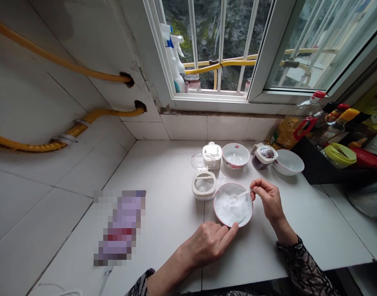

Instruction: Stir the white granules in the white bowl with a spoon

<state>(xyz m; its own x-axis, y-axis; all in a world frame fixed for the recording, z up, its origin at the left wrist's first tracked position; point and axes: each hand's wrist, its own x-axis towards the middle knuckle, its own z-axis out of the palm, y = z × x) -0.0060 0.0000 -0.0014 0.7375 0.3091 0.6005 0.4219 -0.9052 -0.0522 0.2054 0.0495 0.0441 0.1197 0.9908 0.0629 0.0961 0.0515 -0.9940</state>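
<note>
A bowl (216, 211) with a pink rim holds white granules. My right hand (267, 199) pinches the handle of a small clear spoon (234, 199), whose scoop rests in the granules. At the bowl's near edge lies my left hand (211, 242), its index finger stretched against the rim and the other fingers curled; nothing shows in it. Just left of the bowl stands a jar (203, 187) of white granules with its clear lid raised. Behind it is a closed white-lidded jar (212, 152).
A flowered bowl (235, 162) with a spoon, a jar of dark contents (264, 156) and a white bowl (288, 162) line the back. An oil bottle (295, 123) and a black rack (308, 164) stand right. A blurred purple item (122, 226) lies left, near a cable.
</note>
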